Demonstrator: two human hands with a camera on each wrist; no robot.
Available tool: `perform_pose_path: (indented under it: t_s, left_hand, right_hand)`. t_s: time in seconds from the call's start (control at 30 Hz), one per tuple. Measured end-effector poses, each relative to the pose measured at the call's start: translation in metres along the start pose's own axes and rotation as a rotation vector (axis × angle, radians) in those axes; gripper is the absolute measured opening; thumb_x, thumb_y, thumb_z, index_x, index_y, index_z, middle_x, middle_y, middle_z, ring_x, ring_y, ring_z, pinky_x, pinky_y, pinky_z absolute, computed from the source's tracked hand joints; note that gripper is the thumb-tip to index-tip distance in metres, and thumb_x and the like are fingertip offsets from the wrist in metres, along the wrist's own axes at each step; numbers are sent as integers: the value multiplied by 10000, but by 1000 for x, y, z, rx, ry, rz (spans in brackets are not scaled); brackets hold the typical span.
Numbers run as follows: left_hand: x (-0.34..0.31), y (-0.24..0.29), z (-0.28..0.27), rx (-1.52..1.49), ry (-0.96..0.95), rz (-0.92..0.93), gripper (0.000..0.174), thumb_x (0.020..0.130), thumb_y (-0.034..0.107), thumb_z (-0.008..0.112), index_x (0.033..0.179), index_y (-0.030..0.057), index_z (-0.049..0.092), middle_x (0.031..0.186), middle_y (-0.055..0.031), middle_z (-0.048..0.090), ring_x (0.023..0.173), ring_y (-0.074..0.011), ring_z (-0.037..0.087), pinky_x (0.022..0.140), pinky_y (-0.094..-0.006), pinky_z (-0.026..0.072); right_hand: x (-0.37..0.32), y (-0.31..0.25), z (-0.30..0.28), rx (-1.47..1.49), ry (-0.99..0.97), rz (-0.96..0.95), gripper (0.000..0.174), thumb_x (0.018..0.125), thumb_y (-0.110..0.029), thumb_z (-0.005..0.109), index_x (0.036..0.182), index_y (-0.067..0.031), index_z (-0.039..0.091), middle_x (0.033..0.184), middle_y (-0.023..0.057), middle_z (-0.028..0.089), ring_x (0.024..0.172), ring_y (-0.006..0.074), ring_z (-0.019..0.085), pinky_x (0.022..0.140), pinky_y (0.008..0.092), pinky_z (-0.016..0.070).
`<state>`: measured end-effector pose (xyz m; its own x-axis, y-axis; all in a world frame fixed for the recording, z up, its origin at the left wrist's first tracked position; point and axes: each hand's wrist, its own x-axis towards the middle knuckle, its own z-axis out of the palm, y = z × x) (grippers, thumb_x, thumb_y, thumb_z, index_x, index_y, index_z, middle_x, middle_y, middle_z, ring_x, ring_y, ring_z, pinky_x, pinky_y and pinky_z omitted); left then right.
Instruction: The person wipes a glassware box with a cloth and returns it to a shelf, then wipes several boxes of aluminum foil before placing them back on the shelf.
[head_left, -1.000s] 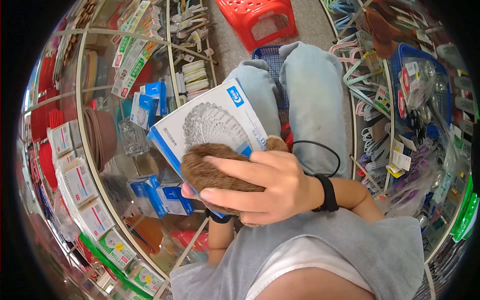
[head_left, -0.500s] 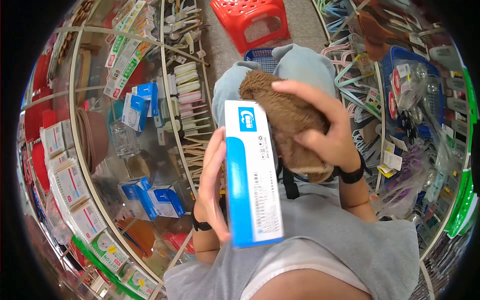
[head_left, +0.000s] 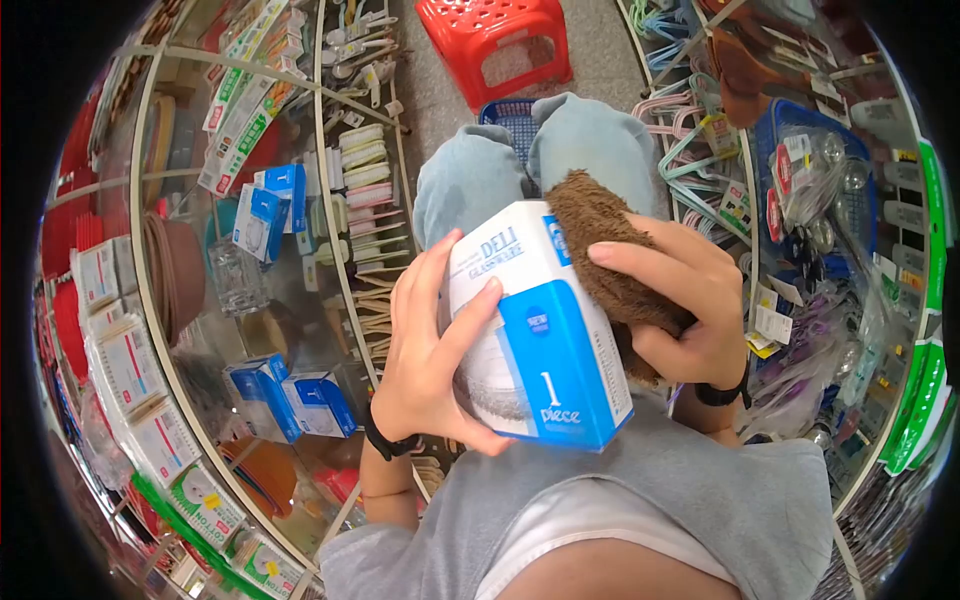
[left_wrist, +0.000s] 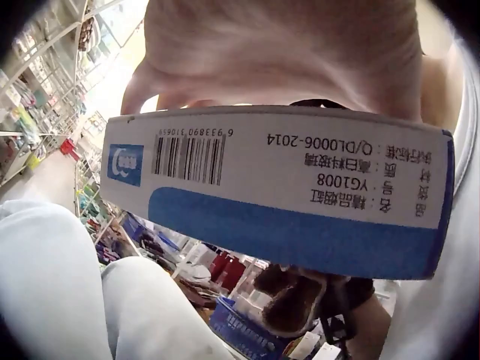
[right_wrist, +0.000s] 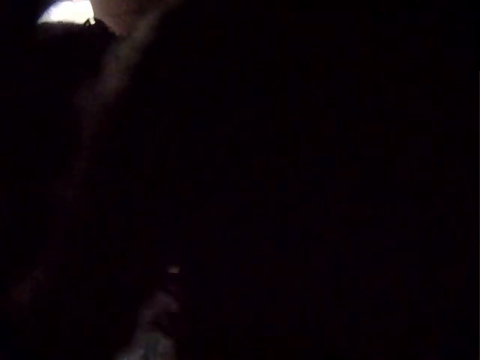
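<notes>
In the head view a white and blue glassware box (head_left: 575,350), printed "DELI GLASSWARE" and "1 piece", is held up tilted before the person's lap. The left hand (head_left: 425,350) grips its left side, thumb across the printed face. Bunched in the right hand (head_left: 695,300) is a brown fluffy cloth (head_left: 590,215), lying against the box's right side. The left wrist view looks at a box side with a barcode (left_wrist: 187,159), the left palm (left_wrist: 285,52) against the box. Part of the brown cloth (left_wrist: 292,307) shows below it. The right wrist view is almost wholly dark.
Glass shelving on the left carries more blue boxes (head_left: 262,398), a clear glass piece (head_left: 238,278) and packed goods. Hangers (head_left: 690,170) and a blue basket (head_left: 855,205) line the right. A red stool (head_left: 495,50) stands ahead, beyond the person's knees.
The box has been turned from its picture face past a narrow printed side to another angle. The right hand with the cloth has moved from over the box to its right side.
</notes>
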<state>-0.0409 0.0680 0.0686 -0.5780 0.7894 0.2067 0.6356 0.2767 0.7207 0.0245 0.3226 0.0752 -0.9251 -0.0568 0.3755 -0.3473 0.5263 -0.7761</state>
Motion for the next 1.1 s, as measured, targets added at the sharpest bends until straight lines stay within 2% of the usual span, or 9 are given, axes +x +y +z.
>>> perform_pose_path:
  t_s: [0.1,0.4,0.63,0.8,0.83,0.87,0.93,1.03,1.1]
  left_hand:
    - [19,0,1,136,-37,-2,1041,421,610,738,1305,119,489,1359,-324,296,1205,-480,346,982,-554,264]
    - [69,-33,19,407,-14,24,1057,365,431,768,1344,197,446,1374,-260,304,1210,-426,335,994,-538,248]
    - [86,-49,38,492,-9,-15,1068,354,336,825,1334,177,433,1367,-250,310,1231,-398,324,998,-543,246]
    - [84,-59,36,459,-64,-52,1058,444,411,806,1378,160,378,1421,-221,275,1316,-382,251,1062,-544,169]
    - [82,-57,27,405,-79,-48,1057,488,447,807,1390,127,359,1438,-208,263,1336,-373,232,1078,-547,129]
    - [78,-54,10,338,-38,-9,965,595,450,764,1378,70,346,1399,-227,324,1320,-385,258,1077,-527,166]
    - [72,-33,-27,-145,196,-103,727,750,319,689,1316,-37,403,1331,-178,441,1284,-297,370,1055,-413,295]
    - [70,3,-54,-373,399,77,741,746,329,691,1319,-37,396,1334,-179,438,1284,-298,371,1055,-412,295]
    - [74,18,-54,-426,405,157,751,743,335,693,1322,-38,392,1336,-179,436,1284,-299,371,1055,-412,294]
  right_hand:
    - [-4,-5,-1,-42,93,102,567,518,-50,566,1077,-77,654,1048,203,616,857,362,618,764,378,503]
    - [-21,0,-17,-19,-13,477,476,632,7,518,1100,-12,600,1030,199,627,928,333,624,835,349,479]
    - [-3,11,12,-209,312,394,477,662,0,533,1137,-7,583,1084,181,614,986,317,607,884,362,459]
    - [16,31,41,-238,213,319,480,686,-52,558,1167,-36,556,1098,206,589,1000,365,580,861,396,464]
    - [16,35,47,-278,209,315,491,687,-63,564,1177,-44,548,1107,207,581,1003,372,572,858,409,462]
    - [13,41,52,-318,218,284,503,683,-77,575,1185,-51,540,1108,202,571,988,380,564,849,429,457]
    - [12,36,53,-302,209,351,482,674,-46,547,1155,-21,552,1104,182,589,1010,344,582,885,372,459]
    - [11,37,54,-262,253,330,494,667,-60,566,1160,-29,541,1092,195,577,1001,364,567,856,399,465]
    - [6,41,58,-321,259,340,541,657,-105,598,1189,-56,517,1074,190,563,936,376,566,807,422,472]
